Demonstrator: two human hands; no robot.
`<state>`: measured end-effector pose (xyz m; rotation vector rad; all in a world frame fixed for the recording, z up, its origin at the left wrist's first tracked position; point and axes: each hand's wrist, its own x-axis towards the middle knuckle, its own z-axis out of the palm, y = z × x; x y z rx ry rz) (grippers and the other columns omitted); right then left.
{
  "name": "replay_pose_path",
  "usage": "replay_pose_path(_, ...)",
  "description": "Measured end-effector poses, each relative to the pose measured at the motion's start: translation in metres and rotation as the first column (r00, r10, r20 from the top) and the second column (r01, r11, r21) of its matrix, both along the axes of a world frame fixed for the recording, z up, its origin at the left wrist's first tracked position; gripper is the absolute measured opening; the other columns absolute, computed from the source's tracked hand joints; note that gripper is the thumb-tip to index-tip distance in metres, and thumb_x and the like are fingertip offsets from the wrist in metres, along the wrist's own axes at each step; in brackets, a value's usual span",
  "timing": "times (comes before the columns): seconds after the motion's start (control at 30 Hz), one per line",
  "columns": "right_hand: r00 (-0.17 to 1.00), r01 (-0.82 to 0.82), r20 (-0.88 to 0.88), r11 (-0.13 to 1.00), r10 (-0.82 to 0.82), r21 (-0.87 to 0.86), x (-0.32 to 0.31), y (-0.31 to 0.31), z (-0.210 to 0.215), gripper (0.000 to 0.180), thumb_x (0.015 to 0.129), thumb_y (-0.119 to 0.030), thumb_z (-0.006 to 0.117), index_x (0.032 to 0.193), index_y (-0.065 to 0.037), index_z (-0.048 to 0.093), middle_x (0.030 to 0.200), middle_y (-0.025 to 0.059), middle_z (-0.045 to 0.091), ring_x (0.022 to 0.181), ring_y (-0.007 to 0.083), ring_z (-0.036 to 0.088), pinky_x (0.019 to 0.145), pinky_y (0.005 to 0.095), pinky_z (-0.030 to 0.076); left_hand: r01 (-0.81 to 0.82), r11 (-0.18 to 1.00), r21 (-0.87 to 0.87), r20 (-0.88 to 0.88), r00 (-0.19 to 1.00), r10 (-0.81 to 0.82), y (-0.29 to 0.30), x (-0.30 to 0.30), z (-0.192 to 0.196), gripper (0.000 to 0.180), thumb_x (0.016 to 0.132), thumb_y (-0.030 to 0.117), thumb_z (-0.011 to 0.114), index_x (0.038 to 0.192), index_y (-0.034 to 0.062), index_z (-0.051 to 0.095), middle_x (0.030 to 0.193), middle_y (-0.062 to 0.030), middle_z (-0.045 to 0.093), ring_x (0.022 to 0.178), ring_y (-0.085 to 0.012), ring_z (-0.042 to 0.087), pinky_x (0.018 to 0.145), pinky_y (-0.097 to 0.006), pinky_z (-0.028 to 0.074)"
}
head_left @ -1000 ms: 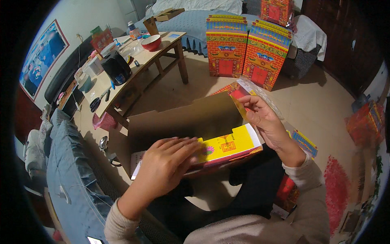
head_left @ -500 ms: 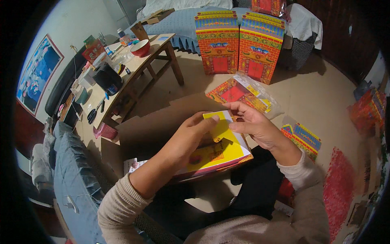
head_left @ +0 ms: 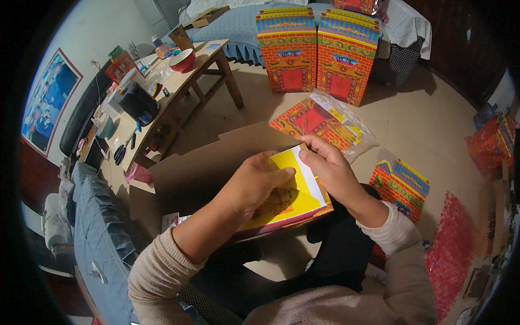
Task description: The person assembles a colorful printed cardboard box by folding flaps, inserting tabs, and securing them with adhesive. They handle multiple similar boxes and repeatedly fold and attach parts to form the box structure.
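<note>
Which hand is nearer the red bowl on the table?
Left. The left hand is below and right of the red bowl in view; the right hand is farther right.

"What's on the wooden table [head_left: 203,60] to your left?"

"Towards its far end I can see a red bowl [head_left: 184,65] and a bottle [head_left: 161,50]; nearer me stands a black container [head_left: 139,103], and dark-handled scissors [head_left: 119,155] lie at the near end."

"And the floor [head_left: 417,130]?"

"Two tall brick-patterned boxes [head_left: 346,62] stand side by side ahead of me. In front of them lies a flat printed pack [head_left: 311,119], partly under clear plastic. To my right there's a printed card [head_left: 398,187], with a crumpled red sheet [head_left: 450,254] beyond it."

"The blue bed [head_left: 238,30]?"

"An opened cardboard box [head_left: 211,17] lies on its cover."
</note>
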<state>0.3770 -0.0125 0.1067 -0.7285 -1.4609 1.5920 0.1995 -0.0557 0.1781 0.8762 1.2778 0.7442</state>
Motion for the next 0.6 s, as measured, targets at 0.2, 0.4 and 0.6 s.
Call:
replay_pose_path(0.2, 0.988, -0.018, 0.154, 0.966, -0.022, 0.257, 0.012, -0.014, 0.011, 0.052, 0.102, -0.015, 0.049, 0.150, 0.000, 0.035, 0.144, 0.0164, 0.048, 0.131, 0.0199, 0.047, 0.108, 0.0320, 0.038, -0.031, 0.999, 0.036, -0.006, 0.999, 0.031, 0.003, 0.000, -0.005, 0.024, 0.094, 0.005, 0.067, 0.116, -0.0003, 0.059, 0.098, -0.0078, 0.070, 0.087, -0.0163, 0.071, 0.083, -0.031, 0.056)
replay_pose_path(0.4, 0.986, -0.091, 0.148, 0.988, 0.072, 0.124, 0.010, -0.021, 0.021, 0.063, 0.097, -0.009, 0.046, 0.156, 0.001, 0.024, 0.157, 0.0173, 0.031, 0.145, 0.0224, 0.031, 0.118, 0.0350, 0.026, 0.001, 0.992, 0.124, -0.234, 0.972, 0.028, 0.000, 0.000, -0.001, 0.033, 0.092, 0.003, 0.067, 0.123, -0.0011, 0.055, 0.101, -0.0119, 0.068, 0.089, -0.0181, 0.069, 0.082, -0.031, 0.056)
replay_pose_path(0.6, 0.996, -0.032, 0.089, 0.993, 0.022, 0.116, 0.009, -0.023, 0.027, 0.061, 0.094, -0.004, 0.045, 0.153, -0.002, 0.030, 0.153, 0.0177, 0.038, 0.140, 0.0230, 0.040, 0.115, 0.0336, 0.032, 0.010, 0.783, 0.622, -0.123, 0.989, 0.085, -0.048, -0.019, 0.006, 0.037, 0.095, -0.001, 0.060, 0.130, -0.0046, 0.050, 0.126, -0.0162, 0.059, 0.114, -0.0227, 0.061, 0.098, -0.035, 0.050)
